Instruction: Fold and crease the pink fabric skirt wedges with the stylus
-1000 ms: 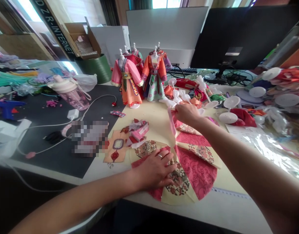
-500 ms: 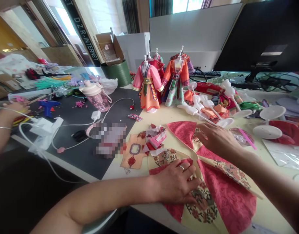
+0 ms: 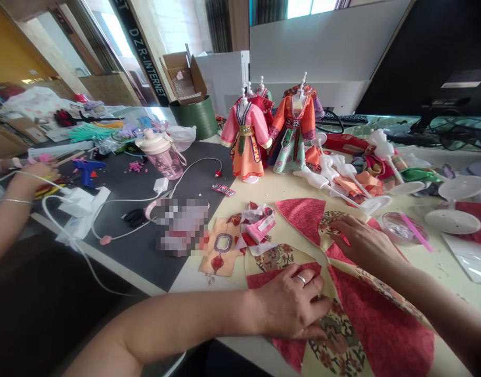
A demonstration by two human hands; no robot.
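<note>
Pressing down on the cloth, the left hand [image 3: 291, 303] lies flat with its fingers a little curled and pinches nothing, and a ring [image 3: 302, 278] shows on one finger. The right hand [image 3: 364, 243] is also spread open on the cloth, without any pinch. Under both hands lies a round skirt piece [image 3: 381, 335] of red brocade and cream floral panels, near the edge of the cream table [image 3: 189, 280]. Just beside it are a small pile of cut scraps [image 3: 258, 222] and an orange embroidered piece [image 3: 220, 246]. A clear dish [image 3: 401, 228] sits near the right hand, and dressed doll mannequins [image 3: 246, 141] stand farther away. The step in hand seems to be smoothing the panels flat, and the next move seems to call for keeping their edges lined up.
</note>
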